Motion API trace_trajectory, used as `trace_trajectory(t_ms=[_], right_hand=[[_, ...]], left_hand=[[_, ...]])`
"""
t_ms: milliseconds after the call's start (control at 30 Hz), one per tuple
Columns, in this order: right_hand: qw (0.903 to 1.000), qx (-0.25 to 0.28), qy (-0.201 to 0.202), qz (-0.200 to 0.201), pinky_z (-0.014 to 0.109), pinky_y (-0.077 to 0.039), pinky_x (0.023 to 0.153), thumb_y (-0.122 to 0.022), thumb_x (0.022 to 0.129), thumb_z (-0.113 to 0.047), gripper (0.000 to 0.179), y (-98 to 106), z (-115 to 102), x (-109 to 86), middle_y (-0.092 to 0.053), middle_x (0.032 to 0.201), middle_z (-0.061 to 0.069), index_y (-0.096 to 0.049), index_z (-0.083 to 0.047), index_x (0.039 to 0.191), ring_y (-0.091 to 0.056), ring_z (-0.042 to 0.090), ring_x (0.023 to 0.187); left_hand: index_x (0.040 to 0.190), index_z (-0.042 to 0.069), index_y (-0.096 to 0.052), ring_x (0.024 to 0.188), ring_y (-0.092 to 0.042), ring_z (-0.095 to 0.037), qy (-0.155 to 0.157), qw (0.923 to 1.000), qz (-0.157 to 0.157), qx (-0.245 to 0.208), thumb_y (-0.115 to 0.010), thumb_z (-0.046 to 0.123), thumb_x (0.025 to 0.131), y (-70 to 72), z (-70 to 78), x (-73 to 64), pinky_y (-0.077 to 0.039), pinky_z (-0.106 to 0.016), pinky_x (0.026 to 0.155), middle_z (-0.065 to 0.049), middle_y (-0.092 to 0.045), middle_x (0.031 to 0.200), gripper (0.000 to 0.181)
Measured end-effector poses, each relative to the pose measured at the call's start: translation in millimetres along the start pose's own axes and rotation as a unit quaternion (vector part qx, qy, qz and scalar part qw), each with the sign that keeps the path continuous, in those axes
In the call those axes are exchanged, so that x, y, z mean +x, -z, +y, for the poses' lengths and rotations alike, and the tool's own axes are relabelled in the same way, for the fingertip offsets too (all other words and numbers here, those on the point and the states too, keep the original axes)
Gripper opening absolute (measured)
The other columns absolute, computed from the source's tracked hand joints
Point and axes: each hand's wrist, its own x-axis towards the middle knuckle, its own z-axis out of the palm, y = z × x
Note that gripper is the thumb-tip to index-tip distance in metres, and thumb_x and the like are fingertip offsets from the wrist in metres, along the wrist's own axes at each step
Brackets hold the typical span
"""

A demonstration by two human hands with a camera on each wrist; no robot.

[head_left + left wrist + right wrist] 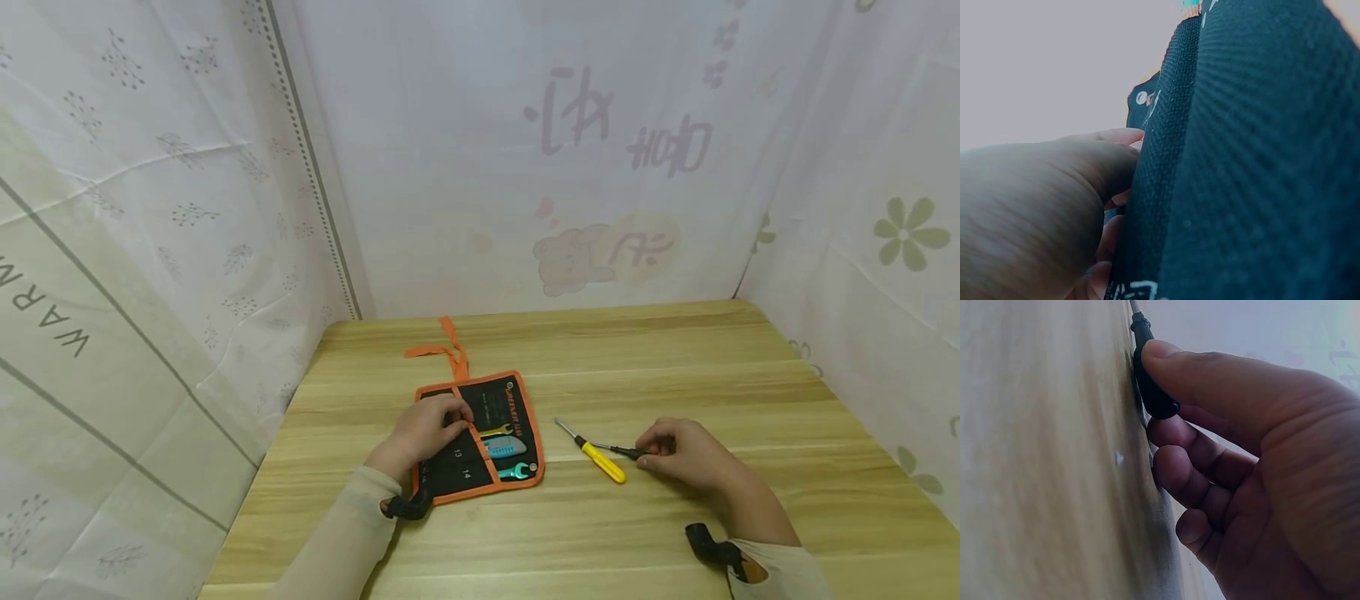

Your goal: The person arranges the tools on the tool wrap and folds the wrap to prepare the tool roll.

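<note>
On the table lies a black tool pouch [444, 486] with orange edging. A yellow wrench [497, 432], a light-blue utility knife [506, 447] and a teal wrench [516, 472] stick out of its pockets. My left hand [429, 429] pinches the pocket's upper edge; in the left wrist view the dark pouch fabric [1260, 156] hides its fingertips. With thumb and fingers, my right hand [684, 452] grips a screwdriver by its black handle [1152, 384], close over the table. Its shaft points left, toward a yellow-handled screwdriver [604, 463] lying between pouch and hand.
Orange tie straps [456, 360] trail from the pouch's far edge. The wooden table [637, 358] runs back to a printed curtain [450, 167], with more curtains at left and right. Each wrist wears a black curved mount [708, 546].
</note>
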Motion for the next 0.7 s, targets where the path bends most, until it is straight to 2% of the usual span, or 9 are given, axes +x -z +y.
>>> trace_trajectory(t_ms=[200,400,700], right_hand=[[0.9999,0.009,0.008,0.0,0.027,-0.048,0.066,-0.085,0.09,-0.022,0.012,-0.2,-0.1,-0.9,-0.062,0.088,-0.002,-0.08,-0.018,0.1,-0.056,0.014,0.078],[0.9999,0.006,0.01,0.002,0.027,-0.048,0.065,-0.085,0.091,-0.019,0.009,-0.2,-2.0,0.0,-0.062,0.087,-0.004,-0.08,-0.018,0.098,-0.055,0.013,0.076],[0.9999,-0.007,0.006,0.005,0.026,-0.047,0.063,-0.082,0.093,-0.021,0.006,-0.4,-2.6,-0.6,-0.06,0.083,-0.004,-0.077,-0.02,0.095,-0.054,0.011,0.073]], left_hand=[[0.1,0.03,-0.074,0.063,-0.049,-0.004,0.002,1.0,0.003,-0.004,-0.072,0.028,0.102,-0.3,0.1,-0.8,-0.044,-0.03,0.058,0.018,-0.056,0.083,0.003],[0.098,0.034,-0.072,0.067,-0.051,-0.004,0.011,0.9998,0.012,0.006,-0.074,0.028,0.101,-2.7,-0.2,-1.5,-0.045,-0.03,0.061,0.019,-0.055,0.084,0.007],[0.097,0.034,-0.072,0.066,-0.05,-0.004,0.003,0.9996,0.025,0.008,-0.076,0.027,0.1,-3.7,0.8,-2.5,-0.045,-0.029,0.061,0.02,-0.056,0.083,0.009]])
